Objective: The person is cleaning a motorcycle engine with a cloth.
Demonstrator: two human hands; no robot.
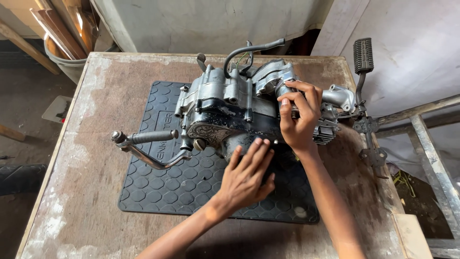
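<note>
I see one small motorbike engine (225, 112) lying on one black rubber mat (191, 184), in the middle of one worn wooden table (96, 158). My left hand (247, 180) is open and flat, its fingers pressing on the dark lower side of the engine. My right hand (298, 117) is curled around a silver part at the engine's right end, gripping it with fingers and thumb. I think the step here is holding the engine steady with one hand while the other works that silver part. The next move needs a firm press from the flat hand, so the engine does not roll. I count one kick lever (148, 144) sticking out left, one black hose (249, 50) on top, and one ribbed foot pedal (363, 55) at the right.
</note>
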